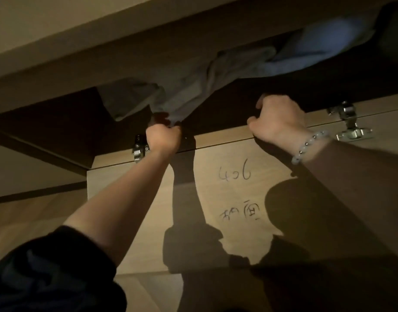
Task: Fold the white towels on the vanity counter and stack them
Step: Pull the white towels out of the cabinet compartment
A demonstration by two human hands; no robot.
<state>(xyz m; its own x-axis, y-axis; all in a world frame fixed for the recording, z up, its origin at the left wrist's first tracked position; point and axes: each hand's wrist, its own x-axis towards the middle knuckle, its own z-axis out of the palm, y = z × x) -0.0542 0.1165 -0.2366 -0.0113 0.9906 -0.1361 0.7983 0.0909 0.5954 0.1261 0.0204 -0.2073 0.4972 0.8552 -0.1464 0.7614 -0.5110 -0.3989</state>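
L hand: your left hand [164, 131] is clenched on a hanging corner of the towels [200, 84], right at the front edge of the cabinet [65, 127].
R hand: your right hand [278, 121] has its fingers curled over the cabinet's front edge, to the right of the cloth. No towel is visible in it. There's a bracelet [310, 145] on that wrist.
Towels: bunched and unfolded inside the dark recess, strung from the front edge by your L hand toward the back right corner. Can't tell how many. No vanity counter in view.
Step (my read): you're getting the towels out of the cabinet. Folding hasn't begun.
Do it well: pull w/ the L hand in one slow, steady draw toward you. Keep the R hand braced on the edge, or shift it to the cloth's mid-section so the bundle comes out as one, not as a tail.
Watch: a hinge [139, 147] sits just beside your L wrist, so cloth could snag there. Steer the corner away from it.
Below: the open door panel [238, 192] hangs under both hands. Don't lean on it.
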